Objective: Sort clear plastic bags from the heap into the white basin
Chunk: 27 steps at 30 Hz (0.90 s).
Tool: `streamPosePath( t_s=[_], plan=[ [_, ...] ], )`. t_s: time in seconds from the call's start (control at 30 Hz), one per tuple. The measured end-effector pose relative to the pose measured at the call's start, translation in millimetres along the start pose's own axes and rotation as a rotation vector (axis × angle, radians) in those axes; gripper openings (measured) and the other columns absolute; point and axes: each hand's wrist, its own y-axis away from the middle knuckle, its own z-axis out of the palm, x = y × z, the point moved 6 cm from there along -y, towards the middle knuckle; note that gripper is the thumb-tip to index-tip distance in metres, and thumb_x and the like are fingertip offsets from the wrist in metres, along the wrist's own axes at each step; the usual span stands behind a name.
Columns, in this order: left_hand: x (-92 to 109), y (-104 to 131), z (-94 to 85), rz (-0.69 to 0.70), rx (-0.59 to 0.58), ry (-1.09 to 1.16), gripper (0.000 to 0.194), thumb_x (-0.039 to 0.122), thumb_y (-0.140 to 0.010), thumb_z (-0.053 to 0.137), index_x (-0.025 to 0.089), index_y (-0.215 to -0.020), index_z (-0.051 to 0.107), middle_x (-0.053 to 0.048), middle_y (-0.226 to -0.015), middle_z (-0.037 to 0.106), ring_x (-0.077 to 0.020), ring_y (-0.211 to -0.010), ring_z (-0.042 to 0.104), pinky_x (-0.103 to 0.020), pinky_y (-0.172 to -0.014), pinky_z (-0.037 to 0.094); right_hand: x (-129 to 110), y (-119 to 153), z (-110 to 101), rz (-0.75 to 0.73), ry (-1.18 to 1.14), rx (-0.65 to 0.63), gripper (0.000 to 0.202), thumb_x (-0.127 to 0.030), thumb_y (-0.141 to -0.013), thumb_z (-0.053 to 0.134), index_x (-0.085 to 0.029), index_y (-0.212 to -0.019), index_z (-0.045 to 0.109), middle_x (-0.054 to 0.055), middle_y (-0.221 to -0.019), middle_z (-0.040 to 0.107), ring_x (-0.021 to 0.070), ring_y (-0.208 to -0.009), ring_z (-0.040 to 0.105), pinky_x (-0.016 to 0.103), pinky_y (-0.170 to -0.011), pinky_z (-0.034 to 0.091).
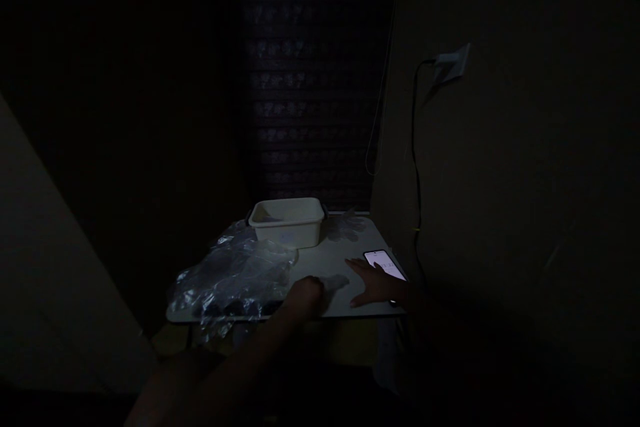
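My left hand [306,295] is closed in a fist low over the front of the small white table [313,265]. A thin greyish, see-through piece [336,282] lies right beside the fist; in the dark I cannot tell whether the fist grips it. With fingers spread, my right hand [374,283] reaches over the table's right side and partly covers a phone [384,263] with a lit screen. Crumpled clear plastic sheeting [235,273] spreads over the left of the table and hangs past its front edge.
A white plastic tub [287,235] with dark handles stands at the table's back. Some clear, crumpled plastic [347,227] lies to its right. A black cable [415,147] hangs from a wall socket [453,63]. Behind the table is a dark blind [295,107]. The room is very dim.
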Motion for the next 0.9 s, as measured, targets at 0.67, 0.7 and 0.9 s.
streamPosePath(
  t_s=[0.67,0.7,0.9],
  plan=[
    [-46,-6,-18.9,-0.171,0.172,1.017,0.013,0.016,-0.058,0.041,0.010,-0.056,0.051,0.003,-0.047,0.045,-0.0063,-0.045,0.041,-0.018,-0.045,0.034,-36,-43,-17,-0.132,-0.637,0.357,0.017,-0.024,-0.055,0.052,-0.012,-0.064,0.059,0.004,-0.063,0.059,0.0133,-0.060,0.053,0.024,-0.054,0.040],
    [-47,-6,-19.0,-0.177,0.183,1.052,0.012,0.016,-0.058,0.040,0.010,-0.055,0.050,0.004,-0.045,0.044,-0.0057,-0.043,0.040,-0.018,-0.045,0.034,-36,-44,-18,-0.126,-0.633,0.365,0.018,-0.025,-0.055,0.052,-0.012,-0.063,0.059,0.004,-0.063,0.059,0.0136,-0.060,0.053,0.024,-0.054,0.040],
    [-50,-6,-20.7,-0.152,0.174,1.051,0.012,0.016,-0.059,0.040,0.010,-0.052,0.049,0.004,-0.043,0.043,-0.0052,-0.040,0.040,-0.017,-0.043,0.034,-42,-53,-20,-0.109,-0.697,0.314,0.016,-0.025,-0.052,0.053,-0.011,-0.059,0.059,0.002,-0.058,0.059,0.0125,-0.057,0.052,0.023,-0.053,0.039]
  ],
)
